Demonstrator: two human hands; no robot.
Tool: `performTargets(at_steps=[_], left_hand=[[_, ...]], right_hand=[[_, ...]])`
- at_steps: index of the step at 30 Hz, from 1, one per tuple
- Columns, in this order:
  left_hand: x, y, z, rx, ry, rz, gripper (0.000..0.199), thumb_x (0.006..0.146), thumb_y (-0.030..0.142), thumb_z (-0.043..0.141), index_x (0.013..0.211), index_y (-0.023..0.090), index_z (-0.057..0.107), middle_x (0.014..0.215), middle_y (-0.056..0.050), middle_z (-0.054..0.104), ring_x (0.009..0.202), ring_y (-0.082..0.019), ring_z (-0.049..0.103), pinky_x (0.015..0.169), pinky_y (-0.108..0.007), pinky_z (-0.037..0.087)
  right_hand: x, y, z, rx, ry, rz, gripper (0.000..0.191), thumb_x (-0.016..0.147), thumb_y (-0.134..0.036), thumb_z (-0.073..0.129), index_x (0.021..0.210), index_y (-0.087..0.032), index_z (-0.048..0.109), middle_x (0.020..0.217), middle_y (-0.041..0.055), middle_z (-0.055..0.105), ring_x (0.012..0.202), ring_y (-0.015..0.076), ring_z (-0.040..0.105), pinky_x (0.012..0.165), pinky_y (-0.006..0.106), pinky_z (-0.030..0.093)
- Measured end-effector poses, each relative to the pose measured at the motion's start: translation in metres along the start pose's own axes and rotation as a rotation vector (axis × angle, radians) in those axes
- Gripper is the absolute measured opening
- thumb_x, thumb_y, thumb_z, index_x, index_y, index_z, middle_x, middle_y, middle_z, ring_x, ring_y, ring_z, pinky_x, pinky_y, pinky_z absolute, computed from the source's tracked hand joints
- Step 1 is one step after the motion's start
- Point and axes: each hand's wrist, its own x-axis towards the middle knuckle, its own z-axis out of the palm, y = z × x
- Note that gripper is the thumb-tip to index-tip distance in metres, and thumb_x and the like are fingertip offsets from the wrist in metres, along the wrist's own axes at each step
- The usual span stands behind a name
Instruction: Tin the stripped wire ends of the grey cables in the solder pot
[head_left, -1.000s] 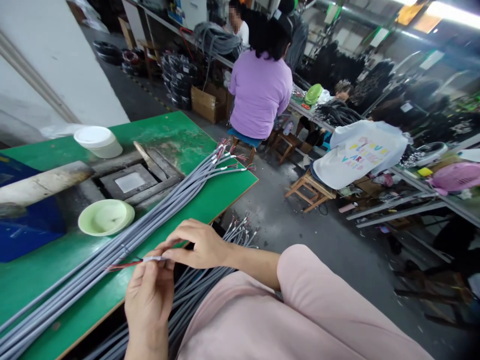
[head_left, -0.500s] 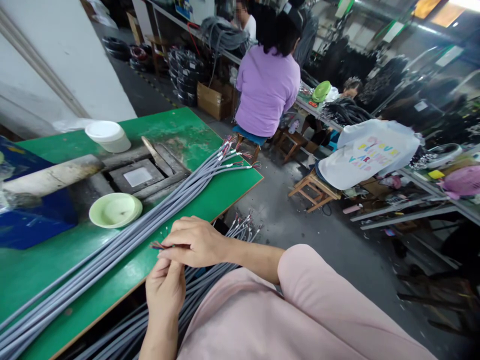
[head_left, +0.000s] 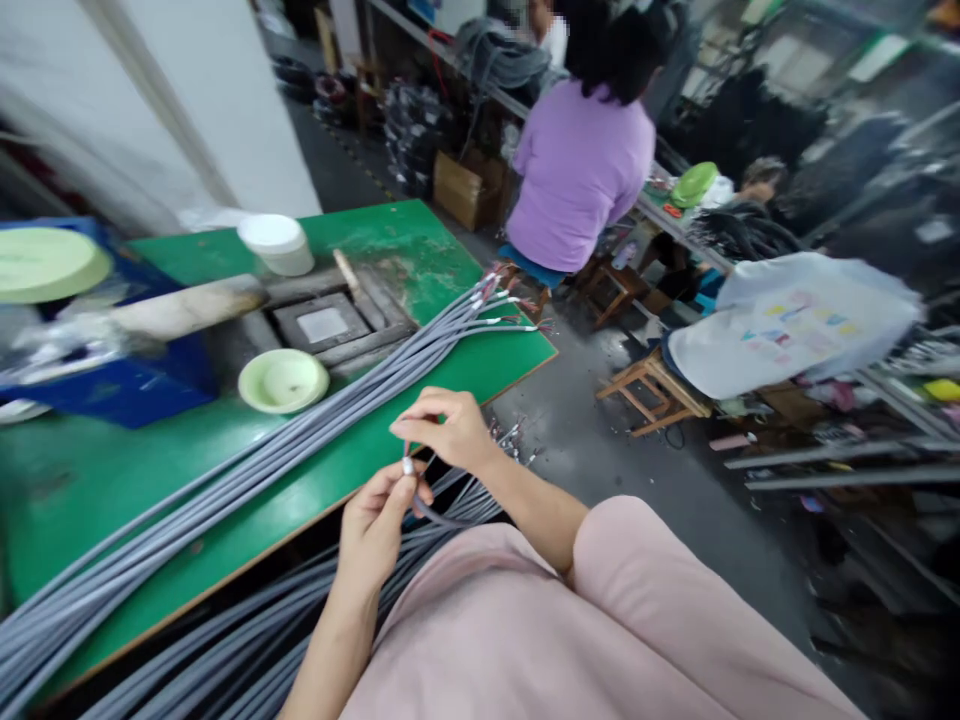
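My left hand (head_left: 381,505) is closed around the end of a grey cable (head_left: 442,517), just below its white band. Thin coloured wires (head_left: 406,447) stick up out of that end. Above it, my right hand (head_left: 442,425) pinches the tips of these wires between thumb and fingers. A bundle of grey cables (head_left: 300,440) lies slantwise across the green table (head_left: 150,480), its stripped ends at the far corner. More grey cables (head_left: 247,635) hang below the table edge, close to my lap.
A pale green bowl (head_left: 283,382) and a white tub (head_left: 277,243) stand beside a dark metal frame (head_left: 322,325) on the table. At the left is a blue bin (head_left: 165,370). A person in purple (head_left: 581,180) and one in white (head_left: 795,325) sit on stools beyond.
My hands have moved right and slightly up in the view. The right hand has risen from the left one, so the white band and wires now show upright between them. The camera has turned left.
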Motion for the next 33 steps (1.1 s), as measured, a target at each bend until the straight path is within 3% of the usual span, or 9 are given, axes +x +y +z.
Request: performTargets(at_steps=[5, 11, 17, 22, 27, 30, 33], left_hand=[[0.000, 0.012, 0.007, 0.024, -0.046, 0.002, 0.032, 0.080, 0.045, 0.064, 0.090, 0.014, 0.067, 0.062, -0.001, 0.065, 0.049, -0.008, 0.051, 0.051, -0.021, 0.043], [-0.002, 0.009, 0.002, -0.065, -0.023, -0.024, 0.036, 0.077, 0.048, 0.066, 0.087, 0.013, 0.066, 0.062, -0.003, 0.066, 0.053, -0.011, 0.056, 0.054, -0.023, 0.045], [-0.001, 0.008, 0.001, -0.118, -0.011, -0.022, 0.035, 0.075, 0.046, 0.069, 0.086, 0.014, 0.065, 0.063, -0.003, 0.067, 0.054, -0.010, 0.057, 0.057, -0.023, 0.045], [-0.002, 0.008, 0.006, -0.146, -0.024, -0.022, 0.034, 0.073, 0.047, 0.071, 0.077, 0.015, 0.061, 0.062, -0.002, 0.066, 0.055, -0.011, 0.058, 0.058, -0.024, 0.046], [-0.005, 0.004, 0.008, -0.093, -0.043, 0.020, 0.031, 0.077, 0.044, 0.068, 0.084, 0.014, 0.060, 0.066, -0.002, 0.067, 0.059, -0.011, 0.057, 0.060, -0.024, 0.045], [-0.007, 0.005, 0.009, -0.055, -0.019, 0.041, 0.030, 0.079, 0.043, 0.066, 0.084, 0.014, 0.060, 0.067, -0.002, 0.066, 0.059, -0.010, 0.056, 0.059, -0.023, 0.043], [-0.008, 0.005, 0.010, -0.054, 0.011, 0.022, 0.031, 0.077, 0.044, 0.068, 0.082, 0.015, 0.060, 0.066, -0.002, 0.066, 0.057, -0.010, 0.056, 0.057, -0.023, 0.042]], right_hand=[[0.003, 0.005, -0.010, 0.011, 0.074, -0.035, 0.011, 0.071, -0.025, 0.070, 0.061, -0.019, 0.069, 0.057, -0.0034, 0.054, 0.058, 0.0099, 0.048, 0.057, 0.025, 0.038], [0.016, 0.002, -0.032, 0.123, 0.302, -0.096, 0.011, 0.071, -0.023, 0.068, 0.062, -0.018, 0.066, 0.058, -0.0039, 0.050, 0.055, 0.0093, 0.044, 0.055, 0.025, 0.036], [-0.003, -0.014, -0.026, -0.307, -0.088, -0.161, 0.011, 0.079, -0.028, 0.064, 0.075, -0.019, 0.070, 0.064, -0.0018, 0.057, 0.059, 0.0109, 0.050, 0.058, 0.026, 0.038], [-0.014, -0.016, -0.005, -0.550, -0.106, -0.283, 0.012, 0.080, -0.031, 0.065, 0.080, -0.020, 0.069, 0.059, -0.0029, 0.054, 0.059, 0.0109, 0.049, 0.064, 0.027, 0.038], [-0.007, -0.013, 0.004, -0.452, -0.047, -0.281, 0.028, 0.085, -0.025, 0.055, 0.058, -0.019, 0.061, 0.055, -0.0023, 0.053, 0.056, 0.0105, 0.048, 0.061, 0.026, 0.038], [0.005, -0.010, 0.000, -0.283, 0.015, -0.197, 0.024, 0.082, -0.024, 0.056, 0.060, -0.018, 0.062, 0.058, -0.0015, 0.057, 0.056, 0.0110, 0.051, 0.057, 0.025, 0.039], [0.014, -0.011, -0.012, -0.177, 0.180, -0.143, 0.022, 0.083, -0.027, 0.055, 0.067, -0.018, 0.066, 0.056, -0.0025, 0.055, 0.052, 0.0107, 0.049, 0.052, 0.025, 0.037]])
